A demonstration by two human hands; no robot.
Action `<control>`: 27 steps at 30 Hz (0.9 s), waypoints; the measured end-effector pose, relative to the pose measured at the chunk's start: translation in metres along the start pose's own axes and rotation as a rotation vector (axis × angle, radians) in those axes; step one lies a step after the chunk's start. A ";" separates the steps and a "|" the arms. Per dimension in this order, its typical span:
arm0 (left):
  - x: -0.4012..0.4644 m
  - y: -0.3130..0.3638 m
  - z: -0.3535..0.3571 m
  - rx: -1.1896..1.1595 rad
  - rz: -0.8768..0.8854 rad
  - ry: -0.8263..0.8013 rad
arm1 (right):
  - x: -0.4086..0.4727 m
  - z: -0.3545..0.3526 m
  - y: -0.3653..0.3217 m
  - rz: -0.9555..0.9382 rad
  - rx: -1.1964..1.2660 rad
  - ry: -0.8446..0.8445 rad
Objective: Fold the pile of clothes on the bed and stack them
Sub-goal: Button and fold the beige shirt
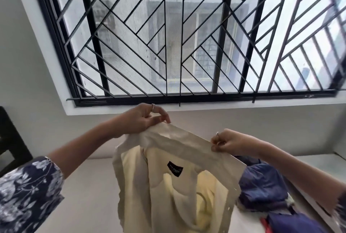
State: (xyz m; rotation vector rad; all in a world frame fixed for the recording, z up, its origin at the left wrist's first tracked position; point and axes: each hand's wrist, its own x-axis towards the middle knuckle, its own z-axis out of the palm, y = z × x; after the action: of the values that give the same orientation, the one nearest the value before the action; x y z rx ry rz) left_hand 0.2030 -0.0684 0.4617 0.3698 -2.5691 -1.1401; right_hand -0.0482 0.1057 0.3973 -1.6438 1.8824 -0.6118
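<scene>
1. Behind my raised hands, a barred window (187, 36) fills the wall above the pale bed (89, 186).
2. I have my left hand (144, 120) pinched closed on one top corner of the cream garment (168, 186).
3. I have my right hand (228, 143) gripping the other end of that taut edge.
4. Below my right hand, a pile of blue clothes (265, 186) lies on the bed.

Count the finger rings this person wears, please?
2: one thin silver ring on the left hand, another silver ring on the right hand. Curled fingers may hide more.
</scene>
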 end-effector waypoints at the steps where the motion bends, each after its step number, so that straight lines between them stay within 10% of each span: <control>1: 0.001 0.002 -0.003 0.004 -0.002 0.003 | 0.001 0.002 -0.001 0.020 0.077 0.050; 13: -0.004 -0.016 -0.001 0.484 -0.051 -0.158 | 0.011 -0.014 -0.015 0.010 0.714 0.116; 19: 0.000 -0.032 -0.001 0.749 0.085 -0.240 | 0.026 -0.017 -0.030 -0.035 0.222 0.081; 27: 0.003 -0.035 -0.028 0.459 0.048 -0.274 | 0.023 -0.012 -0.042 -0.207 -0.239 0.044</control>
State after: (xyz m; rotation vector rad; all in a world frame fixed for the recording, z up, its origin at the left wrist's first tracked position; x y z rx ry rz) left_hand 0.2146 -0.1105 0.4537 0.2627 -3.0583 -0.6072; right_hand -0.0276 0.0768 0.4312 -2.0124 1.8897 -0.5244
